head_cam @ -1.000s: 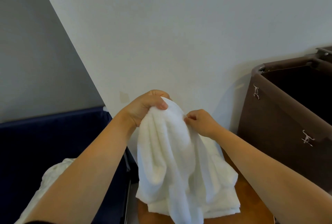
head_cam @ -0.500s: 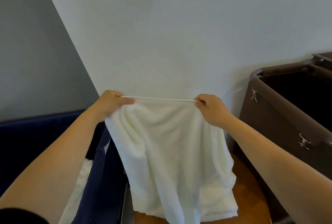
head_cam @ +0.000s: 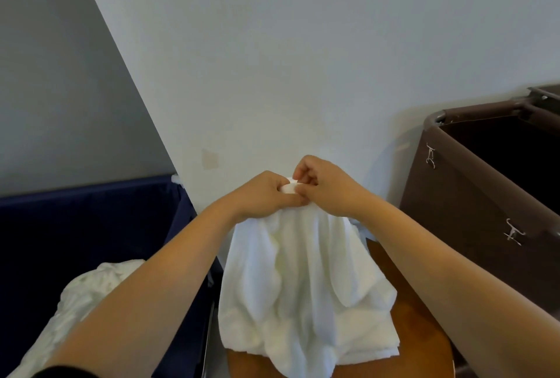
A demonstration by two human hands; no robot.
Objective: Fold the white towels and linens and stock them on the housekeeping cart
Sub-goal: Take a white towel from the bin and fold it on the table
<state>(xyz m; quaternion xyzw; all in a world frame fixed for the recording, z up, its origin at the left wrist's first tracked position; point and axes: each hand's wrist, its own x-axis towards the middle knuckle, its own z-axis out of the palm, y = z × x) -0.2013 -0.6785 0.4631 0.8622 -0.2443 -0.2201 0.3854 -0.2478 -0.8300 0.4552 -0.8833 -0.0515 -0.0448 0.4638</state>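
A white towel (head_cam: pixel 303 280) hangs in loose folds in front of me, its lower edge draped over a brown wooden cart top (head_cam: pixel 406 344). My left hand (head_cam: pixel 266 195) and my right hand (head_cam: pixel 330 186) meet at the towel's top edge, both pinching its corners together. The bunched corners show white between my fingers. More white linen (head_cam: pixel 88 296) lies crumpled in the dark blue bin (head_cam: pixel 91 226) at the lower left.
A brown fabric hamper bag (head_cam: pixel 472 214) on a metal frame stands at the right, its opening dark. A pale wall rises directly behind the towel, and a grey wall recedes at the left.
Half a second ago my hands held the towel's top edge stretched wide. Since then they have come together at the centre, bringing the two corners to meet, and the towel hangs doubled.
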